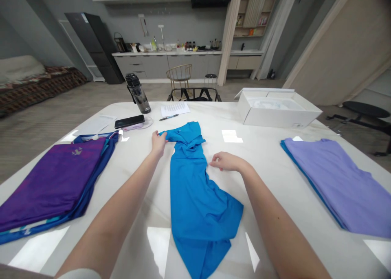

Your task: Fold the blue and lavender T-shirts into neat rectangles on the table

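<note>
A bright blue shirt [192, 189] lies partly bunched and creased on the white table, its lower end towards me. My left hand [159, 143] pinches the end of its sleeve at the upper left. Beside the shirt's right edge hovers my right hand [227, 161], fingers loosely bent and a little apart, with no cloth visible in them. A stack of folded shirts with a purple shirt [58, 177] on top is at the left. On the right, a lavender shirt [336, 181] lies folded over blue cloth.
Along the far side of the white table [259, 242] stand a dark water bottle [139, 93] and an open white box [275, 110]. A phone [130, 121], a pen [168, 117] and a sheet of paper [177, 108] lie between my left hand and the far edge.
</note>
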`<move>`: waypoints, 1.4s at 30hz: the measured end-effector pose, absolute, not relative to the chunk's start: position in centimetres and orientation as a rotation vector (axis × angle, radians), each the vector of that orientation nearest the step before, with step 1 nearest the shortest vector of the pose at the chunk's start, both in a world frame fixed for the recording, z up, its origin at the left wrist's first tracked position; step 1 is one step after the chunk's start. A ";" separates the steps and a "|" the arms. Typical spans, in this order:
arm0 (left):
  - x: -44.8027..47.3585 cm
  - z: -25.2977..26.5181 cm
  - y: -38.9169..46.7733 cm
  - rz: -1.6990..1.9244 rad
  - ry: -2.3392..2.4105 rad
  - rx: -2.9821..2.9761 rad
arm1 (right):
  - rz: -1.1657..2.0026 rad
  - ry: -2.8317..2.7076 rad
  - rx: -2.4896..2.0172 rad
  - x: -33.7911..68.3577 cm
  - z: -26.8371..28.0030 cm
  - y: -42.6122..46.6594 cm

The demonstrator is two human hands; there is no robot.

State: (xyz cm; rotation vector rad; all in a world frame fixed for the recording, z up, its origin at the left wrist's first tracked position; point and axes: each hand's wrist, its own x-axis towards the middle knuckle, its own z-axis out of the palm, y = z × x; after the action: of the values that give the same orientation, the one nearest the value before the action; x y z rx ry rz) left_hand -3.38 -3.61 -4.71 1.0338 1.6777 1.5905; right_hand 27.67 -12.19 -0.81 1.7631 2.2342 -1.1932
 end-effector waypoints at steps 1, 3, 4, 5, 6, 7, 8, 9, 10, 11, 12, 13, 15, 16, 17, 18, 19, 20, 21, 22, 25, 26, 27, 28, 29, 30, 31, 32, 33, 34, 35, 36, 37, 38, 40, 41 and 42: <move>-3.1 -4.5 -4.4 1.546 1.840 1.276 | -1.188 2.278 1.772 27.4 -1.2 -12.2; -1.4 -4.1 -6.0 1.302 1.995 1.783 | -1.163 2.369 1.768 26.7 -1.9 -12.1; -0.2 -3.9 -6.7 1.120 1.928 2.021 | -1.143 2.413 1.755 26.4 -2.2 -12.2; 1.2 -3.8 -7.2 0.932 1.826 2.201 | -1.123 2.451 1.743 26.1 -2.6 -12.2; 2.7 -3.8 -7.6 0.787 1.762 2.309 | -1.105 2.480 1.735 25.8 -2.8 -12.2; 4.0 -4.0 -7.7 0.692 1.747 2.358 | -1.090 2.500 1.729 25.7 -3.1 -12.2; 5.1 -4.2 -7.6 0.627 1.748 2.362 | -1.083 2.511 1.723 25.6 -3.2 -12.2; 5.9 -4.5 -7.4 0.617 1.740 2.323 | -1.080 2.514 1.718 25.5 -3.3 -12.3; 6.3 -4.7 -7.0 0.679 1.733 2.248 | -1.082 2.513 1.710 25.5 -3.3 -12.3; 6.3 -4.9 -6.6 0.805 1.720 2.135 | -1.087 2.511 1.699 25.5 -3.2 -12.3; 5.8 -5.1 -6.2 0.982 1.702 1.985 | -1.093 2.505 1.686 25.6 -3.1 -12.3; 4.9 -5.1 -5.8 1.183 1.679 1.801 | -1.099 2.497 1.677 25.6 -2.9 -12.3; 2.0 -4.9 -5.5 1.546 1.618 1.359 | -1.093 2.470 1.698 25.5 -2.6 -12.4; 0.2 -4.8 -5.5 1.660 1.570 1.142 | -1.079 2.457 1.730 25.5 -2.5 -12.4; -1.8 -4.6 -5.7 1.734 1.506 0.938 | -1.057 2.451 1.782 25.3 -2.5 -12.4; -3.9 -4.5 -6.0 1.787 1.445 0.780 | -1.030 2.454 1.850 25.1 -2.5 -12.3; -6.0 -4.6 -6.4 1.829 1.407 0.650 | -0.998 2.470 1.929 24.9 -2.6 -12.2; -8.0 -4.7 -6.9 1.869 1.386 0.554 | -0.964 2.497 2.013 24.6 -2.7 -12.0; -9.9 -5.0 -7.4 1.912 1.381 0.482 | -0.932 2.534 2.095 24.2 -2.8 -11.7; -11.5 -5.3 -7.9 1.935 1.377 0.433 | -0.903 2.577 2.164 23.6 -2.9 -11.4; -15.0 -6.1 -9.5 1.911 1.540 0.400 | -0.863 2.738 2.229 21.3 -2.9 -10.1; -15.5 -6.2 -9.9 1.905 1.673 0.453 | -0.848 2.786 2.216 20.2 -2.8 -9.6; -15.7 -6.2 -10.4 1.906 1.829 0.567 | -0.826 2.822 2.192 19.0 -2.8 -9.1; -15.5 -6.1 -10.7 1.894 1.982 0.755 | -0.798 2.848 2.162 17.7 -2.7 -8.7; -15.1 -6.0 -11.0 1.841 2.101 1.012 | -0.765 2.870 2.124 16.2 -2.7 -8.2; -14.3 -5.9 -11.2 1.730 2.166 1.315 | -0.729 2.888 2.077 14.8 -2.7 -7.8; -13.4 -5.9 -11.3 1.542 2.158 1.616 | -0.693 2.902 2.026 13.4 -2.8 -7.5; -12.4 -6.0 -11.3 1.286 2.117 1.848 | -0.652 2.908 1.978 12.0 -3.0 -7.2; -11.4 -6.2 -11.3 1.054 2.114 1.971 | -0.600 2.900 1.948 10.8 -3.1 -6.9; -10.6 -6.5 -11.1 0.868 2.153 2.011 | -0.548 2.873 1.932 9.7 -3.4 -6.7; -10.0 -7.0 -11.0 0.714 2.190 2.022 | -0.500 2.831 1.931 8.8 -3.6 -6.5; -9.6 -7.5 -10.8 0.602 2.226 2.009 | -0.461 2.781 1.937 8.1 -3.8 -6.3; -9.5 -8.0 -10.7 0.526 2.253 1.991 | -0.432 2.735 1.942 7.6 -4.0 -6.1; -9.5 -8.4 -10.5 0.479 2.265 1.980 | -0.417 2.698 1.942 7.4 -4.2 -5.9; -9.9 -9.0 -10.3 0.444 2.266 1.977 | -0.412 2.648 1.941 7.5 -4.4 -5.5; -10.1 -9.1 -10.3 0.440 2.261 1.981 | -0.415 2.623 1.960 8.0 -4.4 -5.3; -10.3 -9.1 -10.3 0.438 2.256 1.985 | -0.422 2.589 1.997 8.6 -4.4 -5.0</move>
State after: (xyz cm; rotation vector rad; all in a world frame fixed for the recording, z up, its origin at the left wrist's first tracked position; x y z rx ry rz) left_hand -10.29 -10.28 -9.09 1.9847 2.2558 0.4375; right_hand 8.58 -5.03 -4.43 1.9967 2.5888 -0.4220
